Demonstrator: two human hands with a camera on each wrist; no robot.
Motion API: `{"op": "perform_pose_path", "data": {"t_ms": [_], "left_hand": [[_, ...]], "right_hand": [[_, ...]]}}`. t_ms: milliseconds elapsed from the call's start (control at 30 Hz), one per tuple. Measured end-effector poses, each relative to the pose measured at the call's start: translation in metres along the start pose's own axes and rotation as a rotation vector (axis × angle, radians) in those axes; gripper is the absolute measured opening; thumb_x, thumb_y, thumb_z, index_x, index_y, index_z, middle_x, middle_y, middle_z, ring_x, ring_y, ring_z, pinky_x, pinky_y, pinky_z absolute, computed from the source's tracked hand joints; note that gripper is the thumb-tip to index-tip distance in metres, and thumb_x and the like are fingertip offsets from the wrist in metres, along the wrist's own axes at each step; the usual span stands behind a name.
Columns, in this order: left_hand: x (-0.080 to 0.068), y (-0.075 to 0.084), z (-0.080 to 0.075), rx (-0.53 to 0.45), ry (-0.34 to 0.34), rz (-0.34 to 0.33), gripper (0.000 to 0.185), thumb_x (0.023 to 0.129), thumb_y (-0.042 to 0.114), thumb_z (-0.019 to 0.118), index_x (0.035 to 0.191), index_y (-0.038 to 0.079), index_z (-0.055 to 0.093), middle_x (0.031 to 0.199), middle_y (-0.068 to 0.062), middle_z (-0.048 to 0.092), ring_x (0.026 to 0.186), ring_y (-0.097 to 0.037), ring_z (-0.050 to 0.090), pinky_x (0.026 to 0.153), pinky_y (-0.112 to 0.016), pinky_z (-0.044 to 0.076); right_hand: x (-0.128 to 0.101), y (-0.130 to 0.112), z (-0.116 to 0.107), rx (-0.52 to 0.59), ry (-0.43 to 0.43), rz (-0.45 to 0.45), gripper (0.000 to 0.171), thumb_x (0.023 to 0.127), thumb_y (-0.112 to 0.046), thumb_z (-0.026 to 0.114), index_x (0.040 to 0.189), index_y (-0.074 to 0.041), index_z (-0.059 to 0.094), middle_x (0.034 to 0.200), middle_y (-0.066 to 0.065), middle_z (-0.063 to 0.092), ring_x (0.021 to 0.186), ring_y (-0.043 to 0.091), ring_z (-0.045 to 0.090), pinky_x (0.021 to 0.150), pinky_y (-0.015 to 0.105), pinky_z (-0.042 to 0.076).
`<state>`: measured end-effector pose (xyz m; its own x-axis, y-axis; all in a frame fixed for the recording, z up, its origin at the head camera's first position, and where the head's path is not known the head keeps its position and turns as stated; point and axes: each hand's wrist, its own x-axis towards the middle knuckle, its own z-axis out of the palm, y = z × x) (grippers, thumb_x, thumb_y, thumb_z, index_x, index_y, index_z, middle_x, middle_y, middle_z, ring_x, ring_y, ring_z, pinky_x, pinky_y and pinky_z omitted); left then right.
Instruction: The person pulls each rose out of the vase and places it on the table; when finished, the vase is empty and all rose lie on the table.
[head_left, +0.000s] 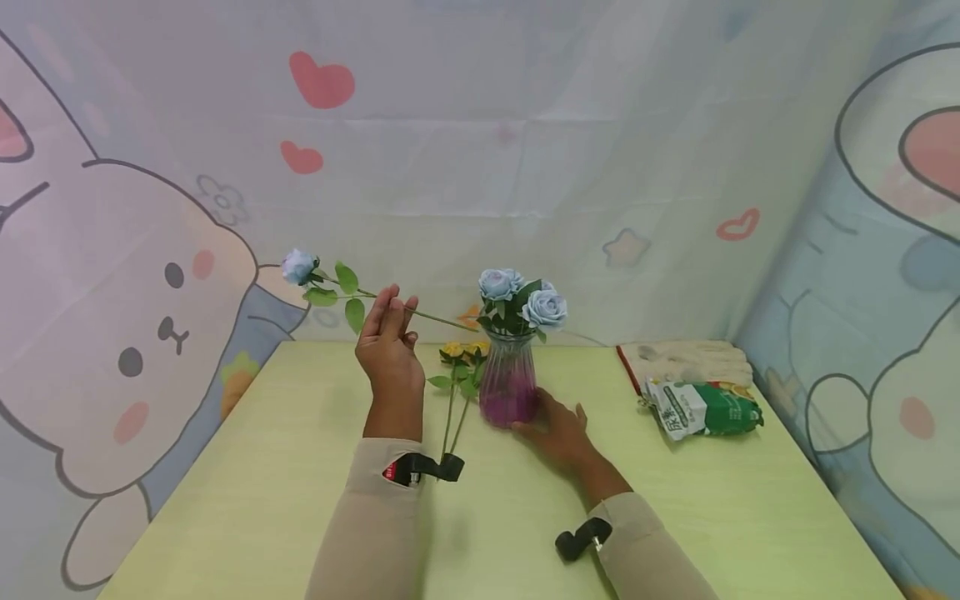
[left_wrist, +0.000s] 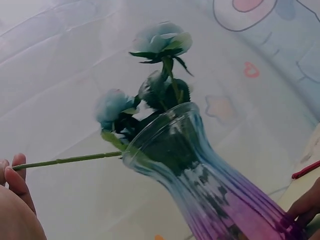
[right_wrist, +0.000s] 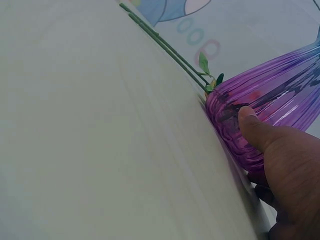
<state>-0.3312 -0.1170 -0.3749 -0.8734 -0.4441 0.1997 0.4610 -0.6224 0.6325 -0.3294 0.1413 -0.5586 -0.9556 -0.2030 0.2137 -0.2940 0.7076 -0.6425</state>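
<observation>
The purple glass vase (head_left: 508, 379) at mid-table is steadied at its base by the right hand (head_left: 553, 428), thumb pressed on the ribbed glass. Two blue roses (head_left: 522, 300) are already in it. A third blue rose (head_left: 300, 266) is pinched by the left hand (head_left: 387, 345), its stem tip at the rim; yellow flowers (head_left: 459, 367) remain lying on the table (head_left: 240, 500).

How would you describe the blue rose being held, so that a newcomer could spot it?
Start at the purple glass vase mid-table. Left of it, the left hand pinches a long green stem. The blue rose tops that stem, nearly level in the air, unlike the blue roses in the vase.
</observation>
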Motion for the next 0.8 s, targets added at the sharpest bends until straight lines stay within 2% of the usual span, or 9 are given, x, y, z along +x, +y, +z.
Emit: {"op": "perform_pose_path", "data": {"t_ms": [100, 200, 400, 500, 633, 800], "left_hand": [[0.001, 0.004, -0.007, -0.017, 0.013, -0.013, 0.042, 0.093, 0.019, 0.069, 0.133, 0.009, 0.063, 0.134, -0.002, 0.065, 0.106, -0.015, 0.072, 0.057, -0.018, 0.036], [0.002, 0.006, -0.013, 0.007, 0.011, -0.033, 0.040, 0.094, 0.018, 0.068, 0.133, 0.010, 0.063, 0.135, -0.002, 0.064, 0.106, -0.015, 0.072, 0.056, -0.017, 0.035], [0.005, 0.010, -0.025, 0.098, -0.013, -0.144, 0.035, 0.093, 0.016, 0.069, 0.129, 0.014, 0.067, 0.132, -0.002, 0.067, 0.101, -0.013, 0.073, 0.055, -0.018, 0.032], [0.007, 0.011, -0.033, 0.198, -0.051, -0.218, 0.033, 0.095, 0.015, 0.068, 0.128, 0.013, 0.067, 0.130, -0.002, 0.068, 0.097, -0.011, 0.074, 0.054, -0.017, 0.033], [0.009, 0.012, -0.047, 0.392, -0.112, -0.288, 0.031, 0.096, 0.017, 0.067, 0.127, 0.014, 0.068, 0.127, 0.000, 0.070, 0.094, -0.008, 0.075, 0.055, -0.017, 0.037], [0.009, 0.012, -0.068, 0.624, -0.218, -0.367, 0.032, 0.097, 0.021, 0.065, 0.129, 0.017, 0.067, 0.128, 0.003, 0.070, 0.094, -0.005, 0.074, 0.062, -0.019, 0.040]], "right_hand": [[0.001, 0.001, 0.001, -0.005, -0.007, 0.007, 0.091, 0.086, -0.073, 0.055, 0.155, -0.018, 0.034, 0.155, 0.002, 0.045, 0.146, 0.026, 0.041, 0.118, 0.068, -0.002], [0.001, 0.002, 0.001, -0.018, -0.006, 0.009, 0.093, 0.085, -0.076, 0.052, 0.155, -0.018, 0.033, 0.155, 0.002, 0.045, 0.146, 0.026, 0.041, 0.118, 0.067, -0.001], [0.001, 0.002, 0.002, -0.008, 0.004, 0.000, 0.092, 0.086, -0.073, 0.056, 0.155, -0.016, 0.035, 0.154, 0.005, 0.047, 0.144, 0.028, 0.043, 0.117, 0.068, 0.000], [0.001, 0.001, 0.001, -0.008, 0.004, 0.001, 0.091, 0.086, -0.071, 0.058, 0.155, -0.016, 0.035, 0.153, 0.006, 0.047, 0.144, 0.028, 0.043, 0.117, 0.069, 0.000], [0.001, 0.000, 0.001, -0.018, 0.001, 0.007, 0.092, 0.086, -0.073, 0.056, 0.155, -0.017, 0.034, 0.154, 0.005, 0.046, 0.145, 0.027, 0.041, 0.118, 0.068, 0.000], [0.000, -0.001, -0.001, -0.020, -0.008, 0.018, 0.094, 0.086, -0.075, 0.054, 0.156, -0.017, 0.032, 0.155, 0.005, 0.045, 0.146, 0.027, 0.041, 0.119, 0.067, -0.001]]}}
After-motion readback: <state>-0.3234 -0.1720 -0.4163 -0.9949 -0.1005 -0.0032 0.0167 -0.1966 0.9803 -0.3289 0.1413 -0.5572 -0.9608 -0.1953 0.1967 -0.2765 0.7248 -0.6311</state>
